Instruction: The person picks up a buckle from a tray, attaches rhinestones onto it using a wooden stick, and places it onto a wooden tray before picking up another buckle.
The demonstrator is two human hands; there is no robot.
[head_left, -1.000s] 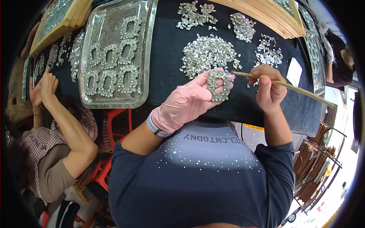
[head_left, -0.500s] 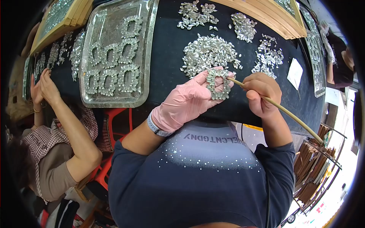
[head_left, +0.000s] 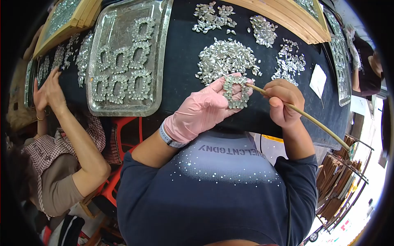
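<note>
In the head view my left hand [head_left: 200, 110], in a pink glove, is closed around a small rectangular frame [head_left: 235, 103] edged with clear rhinestones. My bare right hand [head_left: 284, 101] pinches a long, thin wooden stick [head_left: 318, 122]. Its tip touches or nearly touches the frame's upper right side; I cannot tell which. Just beyond the frame lies a large heap of clear teardrop rhinestones [head_left: 225, 57] on the black cloth. Smaller stones [head_left: 290, 59] are scattered to the right of it.
A metal tray [head_left: 123, 110] at left holds several similar frames [head_left: 140, 84]. More rhinestones [head_left: 262, 30] lie farther back. A white card [head_left: 317, 82] sits at right, and wooden-framed trays [head_left: 287, 20] stand at the far edge. A co-worker's hands [head_left: 52, 91] are at far left.
My hands, the rhinestone frame and the stick have hardly moved. At far left, one of the co-worker's hands has shifted slightly, with its fingers raised.
</note>
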